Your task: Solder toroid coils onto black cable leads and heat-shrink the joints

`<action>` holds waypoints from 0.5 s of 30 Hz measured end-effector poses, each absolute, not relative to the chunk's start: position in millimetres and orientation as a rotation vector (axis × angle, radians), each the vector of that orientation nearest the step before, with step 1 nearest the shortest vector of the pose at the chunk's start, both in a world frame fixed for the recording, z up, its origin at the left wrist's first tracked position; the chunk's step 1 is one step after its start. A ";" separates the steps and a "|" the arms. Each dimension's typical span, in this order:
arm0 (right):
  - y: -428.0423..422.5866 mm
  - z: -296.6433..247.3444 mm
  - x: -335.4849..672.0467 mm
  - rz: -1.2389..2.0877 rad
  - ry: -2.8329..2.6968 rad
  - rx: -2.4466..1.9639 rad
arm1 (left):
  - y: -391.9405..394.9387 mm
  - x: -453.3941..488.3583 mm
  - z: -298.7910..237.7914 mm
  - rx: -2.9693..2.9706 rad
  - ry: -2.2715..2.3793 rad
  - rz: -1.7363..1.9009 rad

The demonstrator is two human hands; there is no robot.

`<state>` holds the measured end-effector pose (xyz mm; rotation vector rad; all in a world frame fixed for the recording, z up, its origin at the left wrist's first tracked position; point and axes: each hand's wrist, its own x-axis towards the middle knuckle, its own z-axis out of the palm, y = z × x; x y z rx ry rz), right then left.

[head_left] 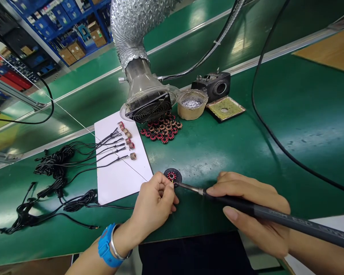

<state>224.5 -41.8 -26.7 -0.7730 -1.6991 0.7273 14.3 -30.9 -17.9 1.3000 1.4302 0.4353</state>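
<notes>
My right hand (252, 206) grips a soldering iron (258, 210) by its dark handle. The iron's tip meets a small red-and-black wound coil core (172, 175) that sits on a round black disc (178, 174). From the left, my left hand (154, 198) is closed in a pinch at the core's near edge. A black cable (111, 206) runs under that hand, and its thin wire ends seem to be between my fingertips. A thin pale strand (74, 117) stretches from the upper left to the same hand. My fingers partly hide the joint.
White board (120, 179) carries several cables with coil cores (129, 143); cable bundles (57, 164) lie left. A fume extractor (149, 103) overhangs a pile of coil cores (163, 130). Behind stand a tub of silvery material (191, 109), an iron holder (215, 86) and a sponge tray (226, 109).
</notes>
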 end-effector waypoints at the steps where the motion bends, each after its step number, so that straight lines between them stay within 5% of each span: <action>1: -42.1 -26.7 224.9 0.726 -1.698 -0.772 | -31.0 14.3 -17.7 1.305 1.430 0.435; 15: -42.7 -27.9 225.7 0.701 -1.660 -0.781 | -29.9 12.9 -15.8 1.307 1.438 0.487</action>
